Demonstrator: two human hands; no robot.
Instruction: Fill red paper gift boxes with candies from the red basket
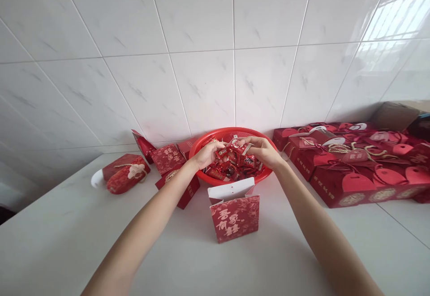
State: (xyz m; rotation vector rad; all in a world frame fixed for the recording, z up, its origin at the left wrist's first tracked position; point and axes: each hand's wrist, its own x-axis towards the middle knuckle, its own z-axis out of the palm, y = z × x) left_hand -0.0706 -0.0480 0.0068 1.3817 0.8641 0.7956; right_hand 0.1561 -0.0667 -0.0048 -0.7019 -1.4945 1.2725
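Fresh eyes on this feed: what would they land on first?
Probably the bright red basket by the white tiled wall, with the left hand and right hand at the small wrapped packets inside. Next, the open red box standing just in front of it, then the cluster of boxes to the right.

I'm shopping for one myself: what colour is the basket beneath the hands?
The basket is bright red, showing best in the head view.

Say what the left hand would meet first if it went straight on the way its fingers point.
Most likely the red wrapped packet just ahead of the left hand, over the red basket; they may already touch, as depth is unclear here.
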